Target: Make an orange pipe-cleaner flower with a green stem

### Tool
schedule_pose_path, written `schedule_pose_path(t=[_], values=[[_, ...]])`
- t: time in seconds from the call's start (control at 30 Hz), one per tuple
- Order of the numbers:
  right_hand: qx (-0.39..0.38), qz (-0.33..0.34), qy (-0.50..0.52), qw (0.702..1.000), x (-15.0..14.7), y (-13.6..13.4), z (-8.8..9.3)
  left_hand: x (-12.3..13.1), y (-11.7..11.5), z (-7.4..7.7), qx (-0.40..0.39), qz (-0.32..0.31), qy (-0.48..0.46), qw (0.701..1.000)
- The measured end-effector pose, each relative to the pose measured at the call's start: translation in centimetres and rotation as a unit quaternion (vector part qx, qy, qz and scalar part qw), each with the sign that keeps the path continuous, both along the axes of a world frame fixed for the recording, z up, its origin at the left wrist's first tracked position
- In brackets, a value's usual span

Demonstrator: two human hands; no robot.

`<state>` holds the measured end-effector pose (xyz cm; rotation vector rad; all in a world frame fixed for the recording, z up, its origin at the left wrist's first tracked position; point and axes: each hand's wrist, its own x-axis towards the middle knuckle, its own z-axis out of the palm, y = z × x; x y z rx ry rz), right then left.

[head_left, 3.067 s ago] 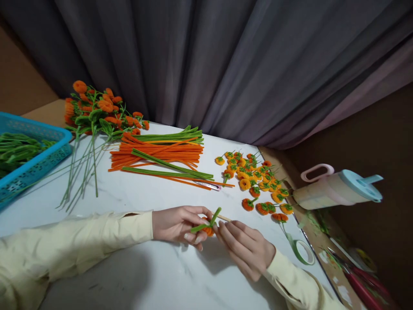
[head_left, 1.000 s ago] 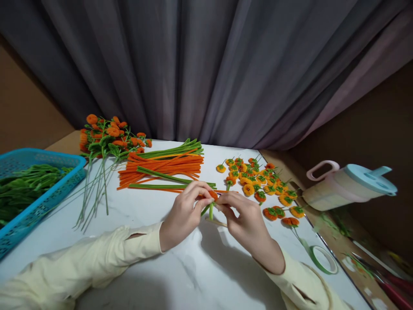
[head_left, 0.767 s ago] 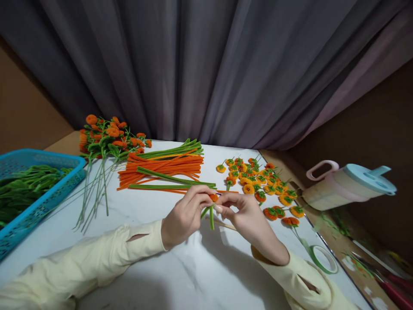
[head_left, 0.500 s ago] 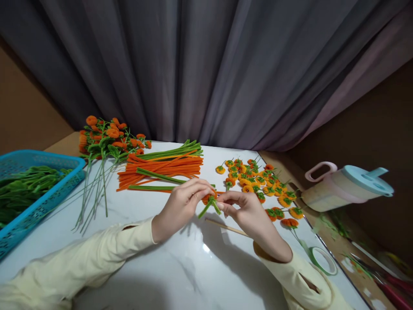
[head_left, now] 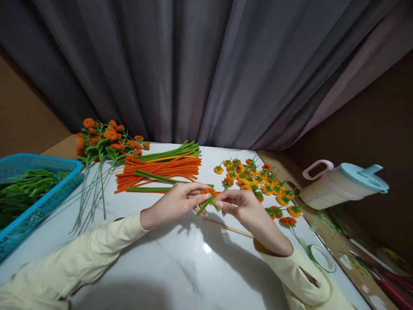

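Between my two hands is a small orange pipe-cleaner flower (head_left: 207,191) with green pipe-cleaner ends (head_left: 204,207) spreading below it in an upside-down V. My left hand (head_left: 180,201) pinches the flower from the left, thumb on top. My right hand (head_left: 243,211) pinches at its right side by the green strands, thumb and forefinger together. A thin wooden stick (head_left: 227,227) lies on the table just below my right hand. Beyond my left hand are a pile of orange pipe cleaners (head_left: 161,168) and green pipe cleaners (head_left: 176,150).
Several yellow and orange flower heads (head_left: 258,181) lie right. A bunch of stemmed orange flowers (head_left: 109,135) lies back left, near a blue basket (head_left: 69,183) of green leaves. At right are a tumbler (head_left: 342,185), a roll of green tape (head_left: 322,258) and red-handled tools (head_left: 392,288).
My left hand has shifted its grip, with the thumb now pressing nearer the flower's green centre. The flower has tilted slightly, and the whole view has shifted a little.
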<state>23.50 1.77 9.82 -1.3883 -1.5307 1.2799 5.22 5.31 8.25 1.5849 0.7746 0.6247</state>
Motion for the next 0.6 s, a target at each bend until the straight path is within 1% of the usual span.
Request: schedule_pose_path(t=[0.07, 0.17, 0.23, 0.33, 0.4, 0.47, 0.53, 0.6], values=[[-0.033, -0.003, 0.047, 0.998, 0.2, 0.3, -0.2, -0.4, 0.1, 0.3, 0.075, -0.01, 0.045, 0.996], [-0.055, -0.009, 0.093, 0.994, 0.6, 0.5, -0.6, -1.0, 0.4, 0.6, 0.216, -0.05, 0.093, 0.971], [-0.061, -0.007, 0.106, 0.992, 0.7, 0.5, -0.7, -1.2, 0.5, 0.5, 0.291, -0.062, 0.079, 0.952], [-0.058, 0.003, 0.099, 0.993, 0.5, 0.4, -0.6, -1.1, 0.5, 0.0, 0.386, -0.034, 0.04, 0.921], [-0.053, 0.008, 0.087, 0.995, 0.4, 0.3, -0.5, -1.0, 0.5, -0.3, 0.434, -0.017, 0.031, 0.9], [-0.05, 0.012, 0.078, 0.996, 0.3, 0.3, -0.3, -1.0, 0.5, -0.4, 0.464, -0.018, 0.027, 0.885], [-0.048, 0.019, 0.071, 0.996, 0.3, 0.3, -0.1, -1.0, 0.6, -0.3, 0.477, -0.025, 0.021, 0.878], [-0.047, 0.027, 0.062, 0.997, 0.3, 0.2, 0.0, -1.0, 0.6, -0.4, 0.475, -0.028, 0.013, 0.879]])
